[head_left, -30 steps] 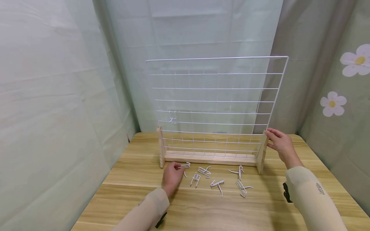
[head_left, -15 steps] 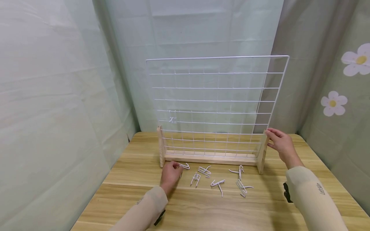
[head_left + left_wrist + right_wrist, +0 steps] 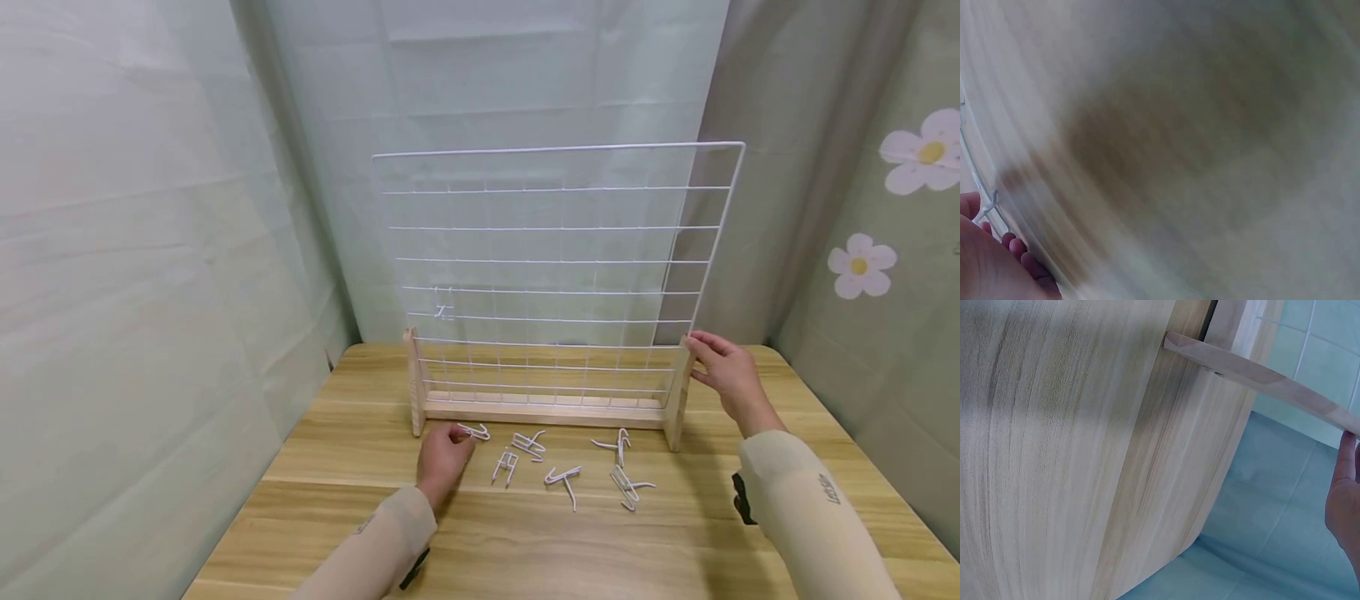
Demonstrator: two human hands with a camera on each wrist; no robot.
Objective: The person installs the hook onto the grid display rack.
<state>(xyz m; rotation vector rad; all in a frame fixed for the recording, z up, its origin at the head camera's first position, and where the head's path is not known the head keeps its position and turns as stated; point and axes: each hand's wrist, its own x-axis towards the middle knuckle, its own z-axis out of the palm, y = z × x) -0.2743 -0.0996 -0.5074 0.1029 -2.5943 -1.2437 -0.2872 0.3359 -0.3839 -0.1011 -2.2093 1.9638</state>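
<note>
In the head view, a person's left hand (image 3: 442, 460) pinched a white hook (image 3: 477, 432) just in front of the wooden stand (image 3: 543, 412), while the right hand (image 3: 731, 379) gripped its right upright (image 3: 678, 398) (five more hooks (image 3: 564, 478) lay on the surface (image 3: 540, 550)). In the left wrist view, the hook showed between thumb and fingers. In the right wrist view, a fingertip met the upright's edge.

My left hand (image 3: 441, 461) hides one end of the hook (image 3: 478, 433); left wrist view crops that hand, blurs the table (image 3: 1110, 156). Right wrist view cuts off my right hand (image 3: 1344, 503) and the wooden upright (image 3: 1260, 378). Lettering (image 3: 365, 524) on my left sleeve (image 3: 386, 537): too small to read.
</note>
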